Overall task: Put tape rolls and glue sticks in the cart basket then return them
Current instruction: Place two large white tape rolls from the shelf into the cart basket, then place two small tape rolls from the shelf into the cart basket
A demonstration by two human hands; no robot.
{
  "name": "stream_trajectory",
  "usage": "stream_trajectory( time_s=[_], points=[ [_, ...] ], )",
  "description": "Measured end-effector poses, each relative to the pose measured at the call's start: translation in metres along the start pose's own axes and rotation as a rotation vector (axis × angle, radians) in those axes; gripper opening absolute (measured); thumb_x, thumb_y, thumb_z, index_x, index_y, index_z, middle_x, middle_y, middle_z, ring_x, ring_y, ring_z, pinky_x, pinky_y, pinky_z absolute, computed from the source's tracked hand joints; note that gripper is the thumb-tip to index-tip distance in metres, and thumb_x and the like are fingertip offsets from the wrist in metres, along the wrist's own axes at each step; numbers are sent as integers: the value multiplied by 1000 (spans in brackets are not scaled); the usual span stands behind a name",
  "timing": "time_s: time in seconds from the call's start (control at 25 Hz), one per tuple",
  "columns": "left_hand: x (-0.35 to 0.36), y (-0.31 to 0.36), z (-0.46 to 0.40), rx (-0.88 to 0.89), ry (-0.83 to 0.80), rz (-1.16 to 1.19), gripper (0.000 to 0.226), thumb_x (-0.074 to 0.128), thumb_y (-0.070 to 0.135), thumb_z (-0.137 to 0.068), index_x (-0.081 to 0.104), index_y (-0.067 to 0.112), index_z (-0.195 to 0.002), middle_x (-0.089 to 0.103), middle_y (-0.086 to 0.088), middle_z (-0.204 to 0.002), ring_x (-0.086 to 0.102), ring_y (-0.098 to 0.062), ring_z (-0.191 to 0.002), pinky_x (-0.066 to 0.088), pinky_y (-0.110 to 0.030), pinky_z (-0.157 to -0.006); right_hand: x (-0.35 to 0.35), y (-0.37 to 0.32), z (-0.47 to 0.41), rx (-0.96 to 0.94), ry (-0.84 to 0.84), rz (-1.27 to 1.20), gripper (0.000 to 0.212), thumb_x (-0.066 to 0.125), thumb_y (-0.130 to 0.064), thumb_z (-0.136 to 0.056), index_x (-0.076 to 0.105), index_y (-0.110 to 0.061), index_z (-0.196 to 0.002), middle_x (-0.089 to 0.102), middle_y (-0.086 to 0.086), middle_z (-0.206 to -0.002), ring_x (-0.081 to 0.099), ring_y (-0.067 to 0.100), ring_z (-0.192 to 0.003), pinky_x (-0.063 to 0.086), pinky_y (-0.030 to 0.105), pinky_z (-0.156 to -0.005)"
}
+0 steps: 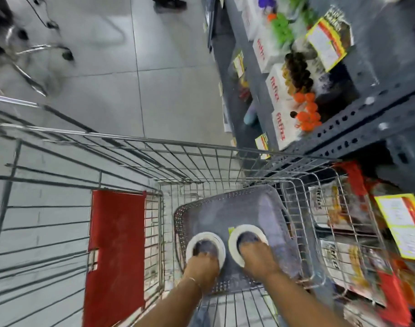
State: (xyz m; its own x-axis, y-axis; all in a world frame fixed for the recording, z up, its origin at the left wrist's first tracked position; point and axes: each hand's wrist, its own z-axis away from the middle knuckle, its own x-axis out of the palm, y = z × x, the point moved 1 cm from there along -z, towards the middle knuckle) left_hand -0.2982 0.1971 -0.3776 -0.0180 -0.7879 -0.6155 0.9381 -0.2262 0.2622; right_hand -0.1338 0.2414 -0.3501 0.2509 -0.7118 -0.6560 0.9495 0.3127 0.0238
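Site: retail shop aisle. Evidence: wire shopping cart [140, 161] on grey tiled floor [107, 55], slotted metal shelving [357, 128] stocked with boxed goods [278, 88], yellow price tags [326, 43] on shelf edges.

One head-worn view looks steeply down, close over the cart [131, 147] (wide-angle; edges bend); shelves [357, 119] flank its right.
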Motion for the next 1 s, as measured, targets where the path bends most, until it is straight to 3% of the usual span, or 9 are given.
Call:
stream_trajectory(
  time_s=[0.32, 0.44, 0.6, 0.76, 0.88, 1.0],
  points=[
    [7, 3, -9, 10, -41, -26, 50, 52, 15, -91, 41, 0, -137, 44, -20, -142, 54, -41, -119, 51, -50, -87, 10, 0, -2, 47, -21, -40, 35, 49, 0, -90, 52, -3, -125, 63, 19, -122, 61, 35, -110, 49, 43, -91],
    [-10, 3, -1, 46, 23, -18, 49, 57, 30, -90, 45, 5, -131, 43, -17, -141, 50, -38, -121, 50, -46, -89, -13, 0, 15, 84, -42, -169, 32, 53, -6, -91, 55, -4, -122, 61, 17, -125, 59, 35, -114, 49, 42, -94],
    [-54, 22, 18, 75, 175, -37, 37, 49, 32, -93, 51, 15, -126, 52, -10, -133, 50, -32, -122, 44, -41, -96, -46, 6, 67, 88, 134, -320, 33, 64, -16, -82, 58, -15, -115, 61, 10, -124, 58, 33, -113, 49, 39, -91],
    [-110, 66, 47, 162, 325, -46, 34, 48, 29, -93, 51, 23, -126, 54, -4, -129, 54, -30, -117, 47, -42, -89, -67, 25, 137, 118, 357, -406, 36, 65, -20, -82, 57, -20, -117, 61, 6, -121, 56, 30, -113, 46, 39, -92],
    [-152, 116, 78, 320, 461, -87, 33, 49, 25, -91, 53, 22, -123, 54, -3, -132, 51, -28, -121, 48, -41, -89, -76, 50, 199, 160, 523, -435, 35, 64, -22, -81, 56, -22, -114, 62, 6, -118, 56, 31, -113, 47, 40, -91],
    [-182, 174, 111, 504, 594, -155, 32, 52, 25, -91, 55, 22, -123, 58, -3, -127, 59, -30, -112, 51, -41, -82, -75, 81, 267, 240, 696, -443, 37, 66, -23, -77, 56, -23, -113, 62, 6, -114, 58, 32, -108, 48, 42, -88]
  ],
)
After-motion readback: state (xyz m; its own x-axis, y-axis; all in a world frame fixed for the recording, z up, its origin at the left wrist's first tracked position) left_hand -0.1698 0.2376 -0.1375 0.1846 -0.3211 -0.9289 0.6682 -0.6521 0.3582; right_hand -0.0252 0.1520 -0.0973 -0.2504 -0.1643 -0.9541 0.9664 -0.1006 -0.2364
